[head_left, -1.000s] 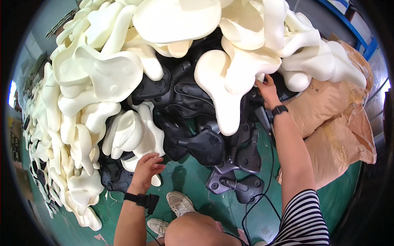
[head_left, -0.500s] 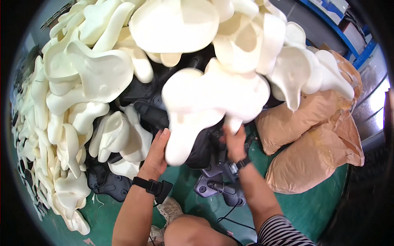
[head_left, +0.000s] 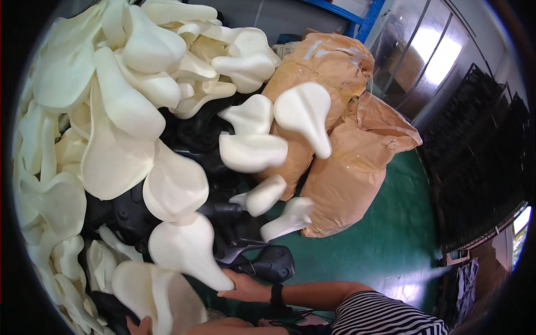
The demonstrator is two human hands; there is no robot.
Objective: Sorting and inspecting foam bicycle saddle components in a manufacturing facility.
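Observation:
My right hand [head_left: 245, 287] is closed on the narrow nose of a cream-white foam bicycle saddle pad [head_left: 184, 248], whose wide end points away from me. At the lower left edge, the fingers of my left hand [head_left: 139, 325] press against the bottom of more saddle pads [head_left: 137, 290]; most of this hand is cut off. Several loose pads, among them a nose-down one [head_left: 304, 114] and a blurred one [head_left: 265, 195], lie or tumble in front of the paper sacks; I cannot tell which are still moving.
A high heap of white saddle pads [head_left: 120, 145] fills the left. Black saddle-shaped parts [head_left: 273, 263] lie beneath and among them. Two brown paper sacks [head_left: 349, 173] stand on the green floor [head_left: 391, 223]. Dark racks [head_left: 469, 162] line the right, and a blue frame [head_left: 365, 22] the back.
The view has swung to the right. The white pads that were between my hands have come apart, with several now over by the sacks. My right hand now grips one pad's nose.

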